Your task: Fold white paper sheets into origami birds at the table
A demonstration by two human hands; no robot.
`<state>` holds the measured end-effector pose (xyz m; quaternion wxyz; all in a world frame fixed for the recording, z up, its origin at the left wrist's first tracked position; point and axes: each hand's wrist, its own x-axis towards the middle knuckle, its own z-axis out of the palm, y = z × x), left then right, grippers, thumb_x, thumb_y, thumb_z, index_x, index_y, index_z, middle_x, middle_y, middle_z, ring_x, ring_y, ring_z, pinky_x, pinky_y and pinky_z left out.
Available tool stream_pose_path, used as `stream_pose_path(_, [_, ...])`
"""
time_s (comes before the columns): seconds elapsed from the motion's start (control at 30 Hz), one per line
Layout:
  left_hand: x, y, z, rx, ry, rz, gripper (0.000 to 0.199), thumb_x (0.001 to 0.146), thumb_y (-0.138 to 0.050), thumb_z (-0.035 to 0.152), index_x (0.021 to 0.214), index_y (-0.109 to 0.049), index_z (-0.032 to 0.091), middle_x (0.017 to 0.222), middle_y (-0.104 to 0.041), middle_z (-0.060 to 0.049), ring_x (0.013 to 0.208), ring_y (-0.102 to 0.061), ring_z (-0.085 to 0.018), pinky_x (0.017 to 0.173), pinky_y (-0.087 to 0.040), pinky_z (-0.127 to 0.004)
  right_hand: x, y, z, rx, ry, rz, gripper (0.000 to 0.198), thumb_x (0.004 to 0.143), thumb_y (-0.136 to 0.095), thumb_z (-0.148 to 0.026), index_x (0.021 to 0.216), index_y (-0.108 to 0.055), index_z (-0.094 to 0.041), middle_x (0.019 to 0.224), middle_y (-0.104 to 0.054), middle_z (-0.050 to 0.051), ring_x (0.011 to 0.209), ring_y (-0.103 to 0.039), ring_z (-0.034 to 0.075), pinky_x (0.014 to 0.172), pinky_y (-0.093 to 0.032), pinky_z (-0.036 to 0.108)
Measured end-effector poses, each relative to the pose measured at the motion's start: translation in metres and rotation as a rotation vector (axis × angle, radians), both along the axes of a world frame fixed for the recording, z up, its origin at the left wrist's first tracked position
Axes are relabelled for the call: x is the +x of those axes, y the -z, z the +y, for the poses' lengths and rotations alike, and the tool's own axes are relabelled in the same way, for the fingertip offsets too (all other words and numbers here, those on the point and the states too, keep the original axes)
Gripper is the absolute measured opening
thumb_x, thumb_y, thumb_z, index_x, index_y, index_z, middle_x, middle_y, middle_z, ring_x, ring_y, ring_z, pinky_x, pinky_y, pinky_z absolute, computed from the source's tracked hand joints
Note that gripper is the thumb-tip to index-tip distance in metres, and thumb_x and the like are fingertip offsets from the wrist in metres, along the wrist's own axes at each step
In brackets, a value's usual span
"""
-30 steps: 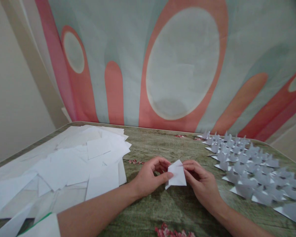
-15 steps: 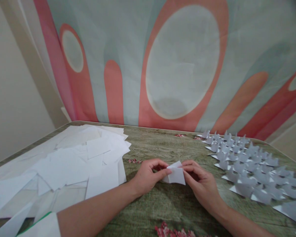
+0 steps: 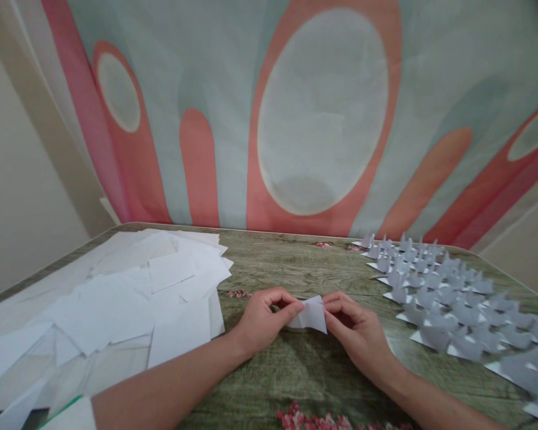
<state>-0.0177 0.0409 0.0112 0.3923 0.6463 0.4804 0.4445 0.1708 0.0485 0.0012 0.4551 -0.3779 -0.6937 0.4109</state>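
Between my two hands is a small folded piece of white paper [image 3: 312,316], held just above the table in the middle. My left hand [image 3: 269,316] pinches its left side between thumb and fingers. At its right edge, the thumb and fingertips of my right hand [image 3: 352,322] are closed on the paper. The paper has creases and a flap standing up at the top. Part of its left end is hidden behind my left fingers.
Loose white paper sheets [image 3: 116,304] lie in a wide overlapping pile at the left. Several rows of small folded paper figures [image 3: 443,292] stand at the right. The wood-patterned table [image 3: 273,263] with printed pink flowers meets a patterned curtain [image 3: 233,119] behind.
The paper's upper flap lies flatter against the front than before, and its shape looks narrower. Both hands keep their pinch. The whole view has shifted slightly.
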Motion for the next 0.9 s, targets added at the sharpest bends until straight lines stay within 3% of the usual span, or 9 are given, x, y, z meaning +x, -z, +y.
stream_pose_path(0.2, [-0.0005,0.0009,0.0006,-0.014,0.001,0.001,0.021,0.080,-0.058,0.031,0.072,-0.065,0.013,0.068,-0.062,-0.002,0.064,-0.052,-0.013,0.061,-0.040,-0.021,0.0010,-0.0039,0.0002,0.028,0.000,0.012,0.021,0.086,-0.052,-0.030,0.071,-0.060,-0.019,0.079,-0.055,0.003,0.075,-0.052,0.014,0.067,-0.040,0.026])
stream_pose_path(0.4, [-0.0007,0.0004,0.0006,-0.008,-0.003,0.037,0.021,0.081,-0.057,0.031,0.073,-0.065,0.013,0.069,-0.062,-0.002,0.064,-0.052,-0.013,0.060,-0.040,-0.021,0.0014,0.0007,0.0023,0.062,0.049,0.020,0.013,0.082,-0.057,-0.032,0.082,-0.062,-0.020,0.085,-0.056,0.004,0.079,-0.054,0.016,0.067,-0.043,0.027])
stream_pose_path(0.57, [0.0011,-0.0051,-0.0019,0.044,-0.005,0.090,0.020,0.079,-0.058,0.029,0.070,-0.065,0.014,0.068,-0.063,-0.002,0.065,-0.054,-0.013,0.062,-0.041,-0.022,0.0002,0.0001,0.0017,0.110,0.060,-0.015,0.013,0.083,-0.057,-0.031,0.079,-0.063,-0.020,0.084,-0.057,0.005,0.080,-0.054,0.017,0.068,-0.043,0.028])
stream_pose_path(0.9, [0.0009,-0.0051,-0.0019,0.087,0.102,0.067,0.019,0.083,-0.055,0.026,0.087,-0.070,0.015,0.085,-0.068,-0.005,0.079,-0.060,-0.015,0.074,-0.044,-0.023,-0.0001,-0.0002,0.0016,0.029,0.045,-0.042,0.021,0.085,-0.053,-0.034,0.074,-0.061,-0.018,0.078,-0.057,0.003,0.072,-0.052,0.015,0.063,-0.042,0.025])
